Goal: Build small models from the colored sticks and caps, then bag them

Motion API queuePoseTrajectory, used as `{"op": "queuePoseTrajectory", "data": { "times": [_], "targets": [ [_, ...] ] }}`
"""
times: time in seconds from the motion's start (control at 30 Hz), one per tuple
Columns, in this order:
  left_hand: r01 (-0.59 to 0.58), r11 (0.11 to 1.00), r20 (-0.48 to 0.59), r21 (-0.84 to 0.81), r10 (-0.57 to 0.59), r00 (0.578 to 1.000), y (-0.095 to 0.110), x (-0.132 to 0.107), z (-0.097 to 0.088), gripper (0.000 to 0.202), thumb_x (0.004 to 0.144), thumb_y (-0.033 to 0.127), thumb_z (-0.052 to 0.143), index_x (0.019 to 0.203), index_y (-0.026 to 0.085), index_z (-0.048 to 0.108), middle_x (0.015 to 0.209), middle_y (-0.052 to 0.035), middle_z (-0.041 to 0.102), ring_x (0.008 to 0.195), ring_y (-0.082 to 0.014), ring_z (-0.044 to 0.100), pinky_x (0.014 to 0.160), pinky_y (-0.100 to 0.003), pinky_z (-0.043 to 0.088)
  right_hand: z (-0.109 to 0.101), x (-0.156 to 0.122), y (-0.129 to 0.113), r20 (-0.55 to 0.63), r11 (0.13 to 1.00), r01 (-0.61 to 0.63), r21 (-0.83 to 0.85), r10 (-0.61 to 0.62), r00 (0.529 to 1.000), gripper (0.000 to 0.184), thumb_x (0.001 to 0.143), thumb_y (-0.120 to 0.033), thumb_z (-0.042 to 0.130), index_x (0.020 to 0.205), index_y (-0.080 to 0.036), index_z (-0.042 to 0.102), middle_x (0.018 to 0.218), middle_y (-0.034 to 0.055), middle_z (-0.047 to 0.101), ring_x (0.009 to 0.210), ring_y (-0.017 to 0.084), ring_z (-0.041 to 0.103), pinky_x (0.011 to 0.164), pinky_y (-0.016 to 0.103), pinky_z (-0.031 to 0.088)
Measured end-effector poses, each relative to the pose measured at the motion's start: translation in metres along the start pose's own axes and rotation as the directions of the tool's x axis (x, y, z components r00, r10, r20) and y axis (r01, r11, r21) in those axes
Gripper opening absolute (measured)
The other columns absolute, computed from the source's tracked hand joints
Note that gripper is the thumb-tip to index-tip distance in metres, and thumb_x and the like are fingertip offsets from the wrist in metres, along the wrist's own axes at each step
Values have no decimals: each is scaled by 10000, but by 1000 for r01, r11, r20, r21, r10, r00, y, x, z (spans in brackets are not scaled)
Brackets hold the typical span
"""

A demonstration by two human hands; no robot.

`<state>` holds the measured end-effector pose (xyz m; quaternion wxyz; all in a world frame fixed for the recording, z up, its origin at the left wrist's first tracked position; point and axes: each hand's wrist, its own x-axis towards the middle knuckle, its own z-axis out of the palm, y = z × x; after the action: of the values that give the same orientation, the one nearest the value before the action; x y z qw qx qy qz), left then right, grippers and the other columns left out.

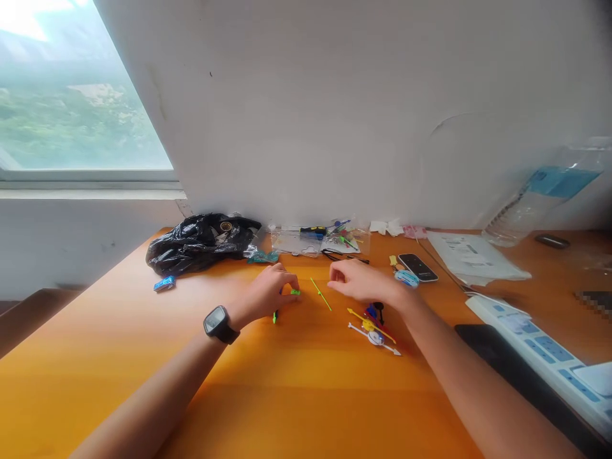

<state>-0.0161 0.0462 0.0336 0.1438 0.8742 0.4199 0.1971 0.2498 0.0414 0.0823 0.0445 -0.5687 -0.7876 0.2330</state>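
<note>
My left hand [271, 288], with a black watch on its wrist, pinches a small bright green plastic piece [295, 292] between thumb and fingers. A green arrow tip [275, 318] shows below that hand; the rest of it is hidden. On the table between the hands lies a thin yellow-green plastic stick [320, 294]. My right hand [359, 280] hovers just right of the stick, fingers curled toward the thumb; whether anything is in them is hidden. Near its wrist lie several plastic arrow pieces, among them a yellow arrow [370, 325] and a white arrow [375, 338].
Along the wall lie a black plastic bag [201, 245] and clear bags of small parts [342, 237]. At the left is a blue packet [165, 284]. To the right are a phone [418, 267], a white package [473, 258], a power strip [535, 350] and a large clear bottle [540, 191].
</note>
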Motion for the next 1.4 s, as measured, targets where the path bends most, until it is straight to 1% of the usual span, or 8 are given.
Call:
{"op": "queuePoseTrajectory", "data": {
  "times": [0.1,0.2,0.47,0.7,0.83,0.93,1.2,1.4],
  "targets": [
    [-35,998,14,52,34,999,0,-1,-1,149,937,366,763,921,220,783,811,-55,693,926,-255,636,806,-337,490,-26,-18,7,217,985,-60,-160,94,972,183,797,-371,772,820,-200,715,904,69,762,731,215,662,570,300,386],
    [-78,995,-11,56,78,997,0,0,-6,193,959,392,743,1050,225,773,874,-60,727,977,-270,633,847,-368,501,-26,-24,11,351,964,-85,-251,173,920,202,655,-321,861,749,-210,722,811,49,759,701,229,668,545,302,374],
    [-99,995,-186,-16,94,978,-2,1,-44,194,1019,378,654,1101,231,750,1080,-50,768,984,-222,662,869,-360,514,-10,-17,10,324,938,-129,-322,237,916,180,580,-121,775,670,-206,644,681,38,682,591,210,619,537,301,340],
    [-119,984,-137,-131,101,985,19,-3,-58,128,998,310,672,961,224,759,909,-7,763,829,-154,689,738,-282,512,-29,-22,4,91,991,42,128,-54,994,147,863,-274,685,802,-207,569,815,41,706,660,168,603,561,282,377],
    [-168,954,-148,-250,134,980,38,-4,-48,217,955,376,757,1118,234,745,1015,-30,773,897,-169,705,785,-292,558,-9,-8,-13,-79,776,167,608,-150,985,205,935,-389,660,917,-209,566,829,33,706,664,151,619,595,274,441],
    [-195,928,-178,-319,143,974,45,-4,-43,194,976,316,733,1152,233,731,1039,-33,766,909,-159,716,838,-295,589,11,3,-29,-151,588,202,783,-136,979,218,905,-392,685,892,-201,581,739,14,676,643,146,611,609,272,453],
    [-205,911,-233,-359,125,964,46,-3,-41,118,920,183,711,1026,193,761,983,-37,752,849,-138,730,804,-258,617,30,5,-43,-153,388,191,902,-126,980,132,816,-284,675,830,-194,578,644,-33,589,577,103,495,576,239,363],
    [-103,907,-125,-409,57,991,46,-6,-47,55,808,159,737,829,166,687,772,-6,743,703,-139,712,623,-216,568,37,7,-38,-56,564,97,820,-89,994,133,885,-326,625,902,-206,570,696,-48,535,556,93,380,519,234,255]
  ]
}}
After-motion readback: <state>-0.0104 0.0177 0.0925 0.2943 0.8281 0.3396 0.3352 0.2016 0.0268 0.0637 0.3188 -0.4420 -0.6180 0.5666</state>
